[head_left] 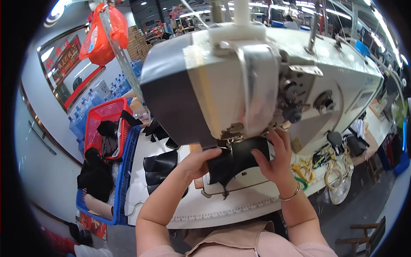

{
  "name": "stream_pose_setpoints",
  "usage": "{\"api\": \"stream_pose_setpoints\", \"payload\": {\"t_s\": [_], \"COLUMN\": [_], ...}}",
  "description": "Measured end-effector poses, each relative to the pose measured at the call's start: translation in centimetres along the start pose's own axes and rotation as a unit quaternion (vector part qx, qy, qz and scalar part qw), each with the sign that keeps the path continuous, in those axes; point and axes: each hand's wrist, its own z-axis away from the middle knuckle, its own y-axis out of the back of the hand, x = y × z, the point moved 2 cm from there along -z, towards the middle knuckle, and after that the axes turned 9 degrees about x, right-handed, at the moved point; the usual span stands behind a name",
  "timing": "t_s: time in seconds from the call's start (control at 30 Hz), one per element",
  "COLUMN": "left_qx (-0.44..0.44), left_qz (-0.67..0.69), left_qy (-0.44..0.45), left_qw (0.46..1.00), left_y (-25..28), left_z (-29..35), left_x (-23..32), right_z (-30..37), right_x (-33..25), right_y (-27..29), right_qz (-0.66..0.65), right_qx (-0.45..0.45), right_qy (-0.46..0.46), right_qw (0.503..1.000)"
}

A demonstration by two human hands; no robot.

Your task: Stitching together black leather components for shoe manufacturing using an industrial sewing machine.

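A black, smooth, leather-like piece (233,165) lies under the needle area of a large white sewing machine (222,73). Its near edge is curved, with a narrow tip pointing toward me. My left hand (198,162) grips its left side, thumb on top and the other fingers mostly hidden. At the right side, my right hand (276,157) holds the piece with the thumb pressed on it and the fingers bent at its far right edge, close under the machine head. The needle itself is hard to make out. More black pieces (160,169) lie overlapped left of my left forearm.
A blue crate (124,188) with black cloth and a cardboard tube stands at the left, a red basket (92,132) behind it. A ruler strip (239,210) runs along the table's near edge. Scissors and tape rolls (334,176) lie right. A wooden stool (364,235) stands lower right.
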Motion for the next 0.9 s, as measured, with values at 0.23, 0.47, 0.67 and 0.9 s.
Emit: {"api": "stream_pose_setpoints", "payload": {"t_s": [0.23,0.47,0.67,0.9], "left_qx": [0.349,0.02,0.098,-0.065], "left_qz": [-0.347,-0.569,-0.265,-0.421], "left_qy": [-0.417,-0.596,-0.294,-0.459], "left_qw": [0.764,0.566,0.913,0.78], "left_y": [2.1,-1.9,-0.5,-1.1], "left_z": [1.8,3.5,2.9,4.0], "left_x": [-1.2,1.8,1.5,1.9], "right_z": [2.9,3.9,2.5,1.9], "right_x": [1.1,2.8,3.2,3.9], "right_y": [1.3,0.7,1.0,1.1], "right_qz": [-0.07,-0.443,-0.404,-0.422], "right_qx": [0.061,-0.034,-0.073,-0.059], "right_qy": [-0.308,-0.568,-0.574,-0.591], "right_qw": [0.947,0.692,0.708,0.685]}}
